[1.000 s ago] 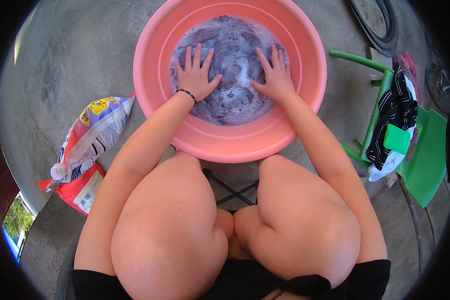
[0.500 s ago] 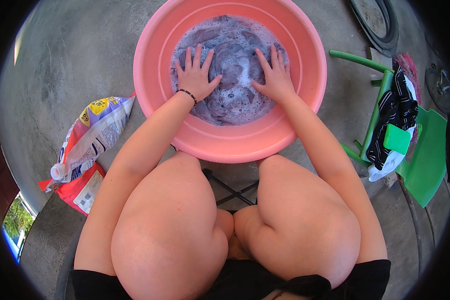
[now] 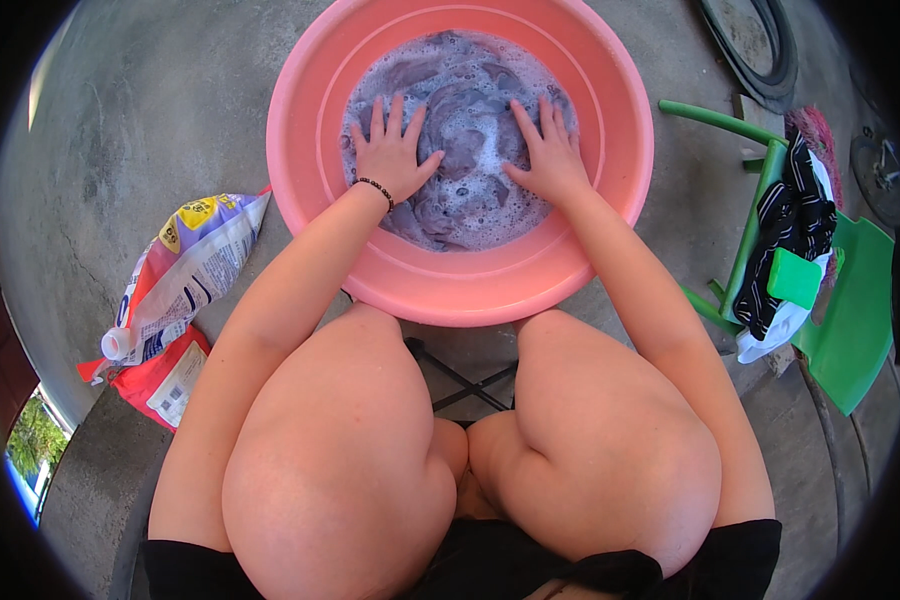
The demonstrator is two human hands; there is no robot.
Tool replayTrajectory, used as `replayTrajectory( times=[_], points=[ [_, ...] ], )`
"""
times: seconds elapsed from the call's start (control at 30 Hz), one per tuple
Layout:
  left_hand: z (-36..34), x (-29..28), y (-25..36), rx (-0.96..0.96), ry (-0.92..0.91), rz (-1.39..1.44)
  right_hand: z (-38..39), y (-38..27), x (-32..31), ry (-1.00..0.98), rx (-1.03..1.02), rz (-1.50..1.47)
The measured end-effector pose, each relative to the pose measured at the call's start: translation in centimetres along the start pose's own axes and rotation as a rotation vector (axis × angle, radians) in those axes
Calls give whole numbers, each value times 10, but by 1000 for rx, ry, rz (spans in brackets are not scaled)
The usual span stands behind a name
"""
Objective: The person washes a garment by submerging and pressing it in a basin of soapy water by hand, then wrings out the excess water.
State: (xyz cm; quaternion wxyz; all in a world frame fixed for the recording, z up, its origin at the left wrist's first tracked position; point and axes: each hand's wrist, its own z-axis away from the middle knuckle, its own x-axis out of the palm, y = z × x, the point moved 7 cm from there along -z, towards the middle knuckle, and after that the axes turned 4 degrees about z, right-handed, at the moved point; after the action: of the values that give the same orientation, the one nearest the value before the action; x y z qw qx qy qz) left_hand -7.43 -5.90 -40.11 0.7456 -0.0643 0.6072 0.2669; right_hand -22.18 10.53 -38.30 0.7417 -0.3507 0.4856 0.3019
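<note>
A large pink basin [image 3: 450,298] stands in front of my knees, holding foamy, greyish-purple soapy water [image 3: 490,150]. Dark cloth [image 3: 435,215] shows through the suds, partly under the surface; its kind I cannot make out. My left hand [image 3: 390,160], with a dark beaded bracelet [image 3: 375,190] at the wrist, lies palm down at the left of the water, fingers spread. On the right side my right hand [image 3: 552,160] rests the same way, fingers apart. Neither hand grips anything; both touch the wet, foamy surface.
On the concrete floor at left lie a detergent pouch with a white cap [image 3: 185,260] and a red packet [image 3: 170,375]. A green chair [image 3: 845,330] at right bears striped black cloth [image 3: 785,225] and a green block [image 3: 795,278]. Behind it is a coiled hose [image 3: 775,70].
My left fingers have shifted very slightly toward me. Otherwise both hands, the basin and the things around it stay in place.
</note>
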Motion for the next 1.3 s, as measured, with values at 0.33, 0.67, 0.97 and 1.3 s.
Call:
replayTrajectory(
  times=[0.33, 0.67, 0.97, 1.3],
  points=[
    [-2, -15, 10, 68, -115, 23, 12, -12, 24, -332, -17, 54],
    [19, 14, 35, 128, -602, 78, 39, -68, 34, -570, -88, -28],
    [46, 40, 41, 70, -856, 178, 52, -77, 52, -686, -102, 32],
    [51, 56, 39, 77, -1056, 76, 50, -72, 57, -750, -92, 5]
  ],
)
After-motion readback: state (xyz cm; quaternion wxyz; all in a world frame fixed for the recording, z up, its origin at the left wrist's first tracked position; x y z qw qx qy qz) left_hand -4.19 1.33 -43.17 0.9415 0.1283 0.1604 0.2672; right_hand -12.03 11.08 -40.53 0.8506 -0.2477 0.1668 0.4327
